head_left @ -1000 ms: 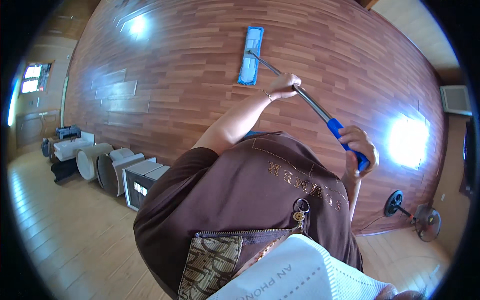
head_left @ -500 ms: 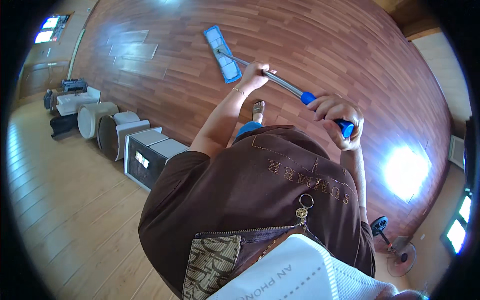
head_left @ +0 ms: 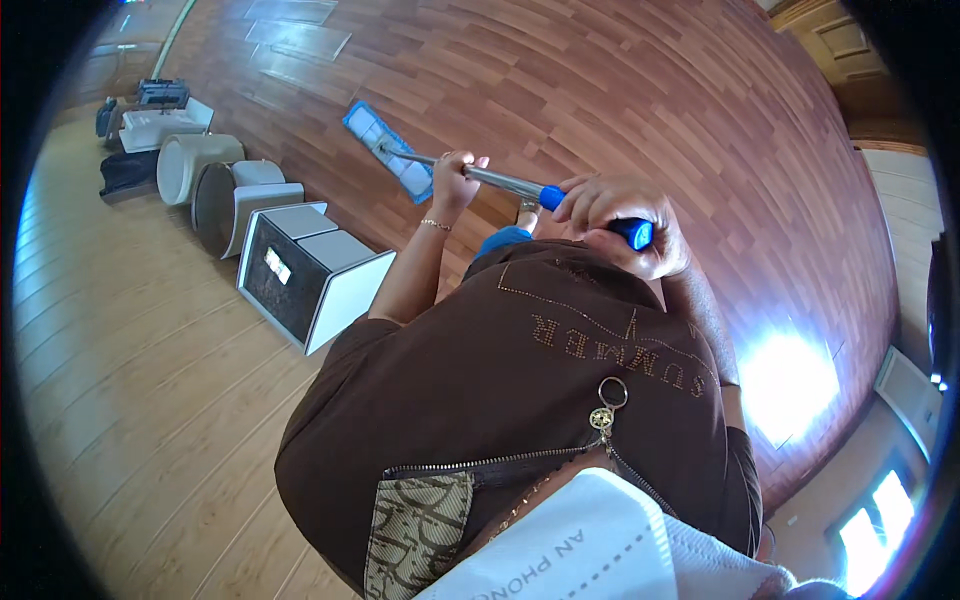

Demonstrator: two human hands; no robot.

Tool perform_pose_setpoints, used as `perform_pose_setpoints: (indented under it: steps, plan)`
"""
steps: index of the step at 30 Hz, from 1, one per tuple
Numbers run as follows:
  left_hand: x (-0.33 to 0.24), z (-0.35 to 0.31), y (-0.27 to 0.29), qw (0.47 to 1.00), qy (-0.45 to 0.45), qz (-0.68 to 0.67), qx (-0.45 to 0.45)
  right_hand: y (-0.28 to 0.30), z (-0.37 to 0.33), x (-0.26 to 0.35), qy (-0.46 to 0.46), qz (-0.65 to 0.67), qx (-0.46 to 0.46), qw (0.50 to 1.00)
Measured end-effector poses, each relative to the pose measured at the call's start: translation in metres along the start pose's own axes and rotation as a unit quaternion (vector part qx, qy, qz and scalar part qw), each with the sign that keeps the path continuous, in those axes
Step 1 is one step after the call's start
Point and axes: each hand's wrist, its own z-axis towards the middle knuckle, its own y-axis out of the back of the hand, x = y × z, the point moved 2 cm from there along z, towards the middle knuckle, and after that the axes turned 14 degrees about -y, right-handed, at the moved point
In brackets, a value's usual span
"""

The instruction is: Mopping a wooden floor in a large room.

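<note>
Left hand (head_left: 455,180) wrapped around the middle of a long silver metal mop pole (head_left: 500,181), right hand (head_left: 625,222) clenched on its blue grip at the upper end. Flat blue rectangular mop head (head_left: 388,150) lying flat on the reddish-brown wooden plank floor (head_left: 650,90), ahead of both hands. White and grey box-shaped cabinets (head_left: 300,270) and round tubs along the floor's left edge, well apart from the mop head.

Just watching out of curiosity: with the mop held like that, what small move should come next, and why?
Probably a short sweep onward across the floor. The left hand grips the metal pole, the right hand wraps the blue grip, and the blue mop head lies flat on the reddish wood floor.
</note>
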Motion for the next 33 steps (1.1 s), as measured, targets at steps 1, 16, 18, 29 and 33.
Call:
perform_pose_setpoints:
  steps: [1,16,18,29,33]
  plan:
    - [0.0,-0.008,0.006,1.0,0.022,0.016,0.01,-0.004,0.0,-0.002,-0.015,0.004,0.003,1.0]
    - [-0.059,-0.033,0.004,0.996,0.036,0.047,0.062,-0.017,-0.049,0.046,-0.088,0.059,-0.057,0.993]
    - [-0.074,-0.028,-0.009,0.997,0.01,0.035,0.071,-0.015,-0.064,0.065,-0.069,0.029,-0.084,0.994]
    - [-0.192,0.037,-0.07,0.947,-0.161,-0.204,0.187,-0.038,-0.149,0.167,0.044,-0.237,-0.098,0.966]
    - [-0.224,0.053,-0.099,0.876,-0.242,-0.3,0.29,-0.071,-0.18,0.186,0.033,-0.346,-0.167,0.922]
